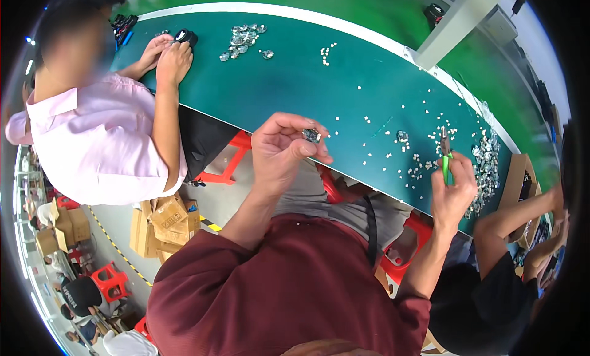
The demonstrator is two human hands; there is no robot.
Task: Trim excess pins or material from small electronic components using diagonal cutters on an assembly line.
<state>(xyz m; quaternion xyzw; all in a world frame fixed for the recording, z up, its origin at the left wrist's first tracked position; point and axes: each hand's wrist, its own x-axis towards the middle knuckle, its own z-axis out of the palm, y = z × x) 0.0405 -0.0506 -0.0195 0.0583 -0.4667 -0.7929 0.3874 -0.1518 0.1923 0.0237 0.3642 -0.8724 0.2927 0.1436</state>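
My left hand is raised at the near edge of the green table. Its thumb and fingers pinch a small shiny part, clear and dark; its exact kind is too small to tell. In my right hand are pliers with bright green handles, jaws pointing away from me over the table. Around the pliers lie several tiny whitish square pieces. A single clear-and-dark part rests left of the pliers. To their right is a heap of similar shiny parts.
On the left, a person in a pink shirt handles a black round object beside a cluster of shiny parts. Another person's arm is at right, near a cardboard box. A white post rises at the far edge.
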